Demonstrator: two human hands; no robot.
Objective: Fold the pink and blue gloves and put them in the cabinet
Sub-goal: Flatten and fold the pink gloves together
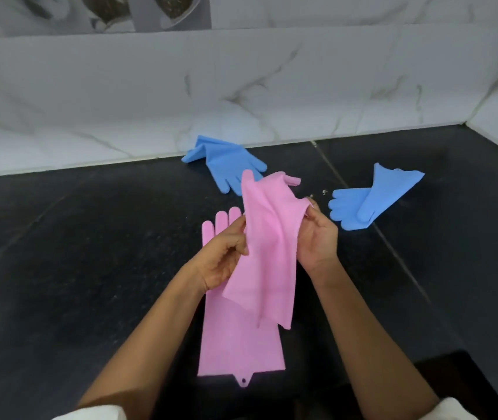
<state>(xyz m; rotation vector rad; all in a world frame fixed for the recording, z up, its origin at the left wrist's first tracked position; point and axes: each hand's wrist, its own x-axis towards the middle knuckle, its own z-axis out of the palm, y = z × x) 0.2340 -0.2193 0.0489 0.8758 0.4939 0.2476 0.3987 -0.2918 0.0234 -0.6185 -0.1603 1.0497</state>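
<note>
One pink glove [235, 338] lies flat on the black counter [75, 268], fingers pointing away, cuff with a hanging tab near the front edge. A second pink glove [269, 237] is held up above it, cuff drooping toward me. My left hand [223, 256] pinches its left edge and my right hand [317, 234] pinches its right edge near the fingers. Two blue gloves lie farther back: one blue glove [226, 165] against the wall, partly folded, the other blue glove [369, 201] to the right, creased over itself.
A white marble backsplash [241, 86] runs along the back and turns a corner at the far right. The counter's front edge drops off at the lower right. No cabinet is in view.
</note>
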